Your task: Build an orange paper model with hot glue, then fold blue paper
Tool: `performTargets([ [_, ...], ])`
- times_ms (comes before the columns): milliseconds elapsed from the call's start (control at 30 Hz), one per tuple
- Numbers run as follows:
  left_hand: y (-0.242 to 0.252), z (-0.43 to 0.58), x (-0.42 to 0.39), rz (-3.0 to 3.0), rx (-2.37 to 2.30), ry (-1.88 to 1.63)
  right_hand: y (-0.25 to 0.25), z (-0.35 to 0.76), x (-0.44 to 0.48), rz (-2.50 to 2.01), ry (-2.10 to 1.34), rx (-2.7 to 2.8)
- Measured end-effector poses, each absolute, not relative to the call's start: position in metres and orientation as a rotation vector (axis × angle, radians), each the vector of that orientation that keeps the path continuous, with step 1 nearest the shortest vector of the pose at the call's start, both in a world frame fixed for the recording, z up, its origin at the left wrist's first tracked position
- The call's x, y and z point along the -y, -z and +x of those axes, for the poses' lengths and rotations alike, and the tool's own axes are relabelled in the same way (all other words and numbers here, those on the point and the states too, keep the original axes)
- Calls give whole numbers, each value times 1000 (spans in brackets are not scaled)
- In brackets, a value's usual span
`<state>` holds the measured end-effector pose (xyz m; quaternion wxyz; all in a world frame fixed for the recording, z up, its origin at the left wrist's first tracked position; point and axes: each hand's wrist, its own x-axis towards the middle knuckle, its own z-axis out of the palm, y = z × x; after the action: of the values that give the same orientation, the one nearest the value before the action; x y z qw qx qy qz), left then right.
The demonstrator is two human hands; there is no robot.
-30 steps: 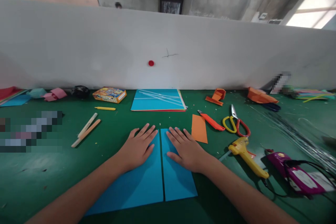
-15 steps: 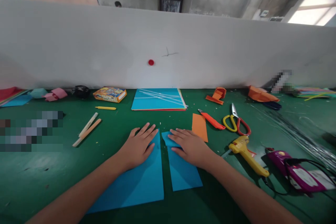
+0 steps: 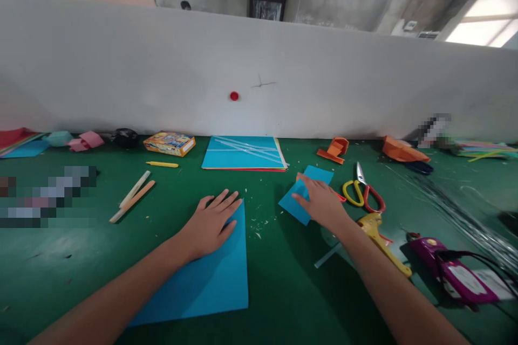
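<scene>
My left hand lies flat with fingers spread on a large sheet of blue paper, whose straight cut edge runs along its right side. My right hand holds a smaller piece of blue paper between thumb and fingers, further up the table; part of it shows beyond the fingers. Under that hand, only a bit of an orange-red utility knife shows. Scissors with yellow and red handles lie just right of the hand. A yellow glue gun is partly behind the right forearm.
At the back lies a stack of coloured paper with clear strips on it. Left of it are a small box, a yellow pen and two wooden sticks. A purple device with cables sits at right. A white partition stands behind.
My right hand has taken the smaller blue piece away from the large sheet, up and to the right, over the orange paper and knife. The left hand stays on the large sheet.
</scene>
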<state>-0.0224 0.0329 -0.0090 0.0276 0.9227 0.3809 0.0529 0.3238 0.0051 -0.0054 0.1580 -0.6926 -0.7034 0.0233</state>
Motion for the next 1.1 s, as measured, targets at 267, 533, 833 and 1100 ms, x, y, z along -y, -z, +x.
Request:
performTargets([
  [267,15,-28,-37,2855,-1140,-230,10,318,5,-1757,-302,2348],
  [533,12,-28,-39,2818,-1099,-257,-2,317,4,-1582,-383,2393],
  [833,-22,-59,-23,2660,-1006,-83,0,326,1,-1607,-347,2365],
  [1100,-22,-82,0,2681,-923,208,-6,323,4,-1548,-308,2380],
])
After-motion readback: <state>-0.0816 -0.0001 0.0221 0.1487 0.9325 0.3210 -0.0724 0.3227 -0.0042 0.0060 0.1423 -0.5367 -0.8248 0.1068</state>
